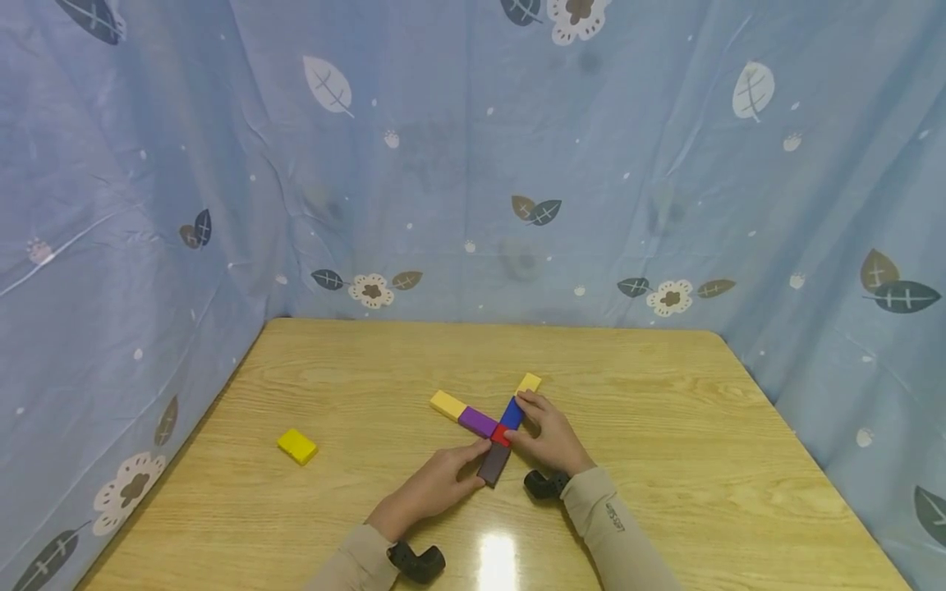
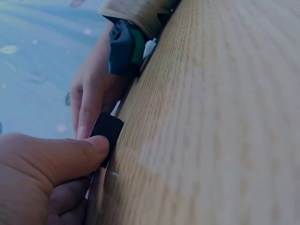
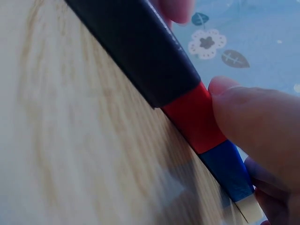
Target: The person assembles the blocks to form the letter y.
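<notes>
Flat coloured blocks lie joined in two arms on the table. One arm runs from a dark brown block (image 1: 493, 465) through a red block (image 1: 501, 435) and a blue block (image 1: 512, 414) to a pale yellow block (image 1: 528, 383). A purple block (image 1: 477, 422) and another yellow block (image 1: 447, 405) branch left from the red one. My left hand (image 1: 434, 484) holds the dark brown block, its thumb (image 2: 96, 147) against the near end. With the thumb (image 3: 234, 101) on the red block, my right hand (image 1: 553, 439) curves around the blue block, fingertips by the yellow joint.
A separate bright yellow block (image 1: 298, 446) lies to the left on the wooden table (image 1: 702, 460). Blue patterned cloth (image 1: 458, 164) hangs behind and along both sides of the table. Each wrist wears a black camera mount (image 1: 417, 564).
</notes>
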The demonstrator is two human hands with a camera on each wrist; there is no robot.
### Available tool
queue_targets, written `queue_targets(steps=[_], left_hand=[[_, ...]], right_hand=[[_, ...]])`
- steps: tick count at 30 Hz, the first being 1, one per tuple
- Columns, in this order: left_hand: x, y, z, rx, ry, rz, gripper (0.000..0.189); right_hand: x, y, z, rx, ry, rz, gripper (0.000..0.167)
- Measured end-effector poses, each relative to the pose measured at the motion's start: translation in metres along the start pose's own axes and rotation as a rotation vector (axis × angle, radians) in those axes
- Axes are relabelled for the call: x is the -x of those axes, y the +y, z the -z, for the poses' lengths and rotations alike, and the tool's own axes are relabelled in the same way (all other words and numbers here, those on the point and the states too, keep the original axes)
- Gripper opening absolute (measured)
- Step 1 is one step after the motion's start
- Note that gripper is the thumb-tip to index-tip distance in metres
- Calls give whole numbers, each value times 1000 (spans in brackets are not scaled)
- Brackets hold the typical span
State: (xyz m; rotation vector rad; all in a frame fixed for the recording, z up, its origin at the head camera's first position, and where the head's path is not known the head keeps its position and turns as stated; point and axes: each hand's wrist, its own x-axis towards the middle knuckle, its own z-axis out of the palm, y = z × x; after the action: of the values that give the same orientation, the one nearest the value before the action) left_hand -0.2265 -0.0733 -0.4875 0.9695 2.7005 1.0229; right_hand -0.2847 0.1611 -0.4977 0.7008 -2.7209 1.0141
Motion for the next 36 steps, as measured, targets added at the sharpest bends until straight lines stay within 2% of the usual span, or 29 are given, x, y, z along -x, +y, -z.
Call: queue_targets(steps=[7,15,19,23,26,29,36], left_hand=[[12,-3,0,14,12,-14,61],[37,-11,6,53,88,73,60],[53,-21,17,70,207,138,59],[71,-37,33,22,416,179,55],[86,-49,48,-31,549,199,53],[102,-58,63,-66,613,243,54],[130,-77,91,-95,694,420,60]], right_hand=[[2,-2,-6,-8,-12,-16,65],[3,-2,-7,3,-11,-2,66],[3,-1,-6,-2,-15,2,66],[2,1,-5,5,-7,5,66],[2,1,-4,6,6,11,65],[2,0,-3,5,14,18,65],[1,1,-2,15,21,30,65]])
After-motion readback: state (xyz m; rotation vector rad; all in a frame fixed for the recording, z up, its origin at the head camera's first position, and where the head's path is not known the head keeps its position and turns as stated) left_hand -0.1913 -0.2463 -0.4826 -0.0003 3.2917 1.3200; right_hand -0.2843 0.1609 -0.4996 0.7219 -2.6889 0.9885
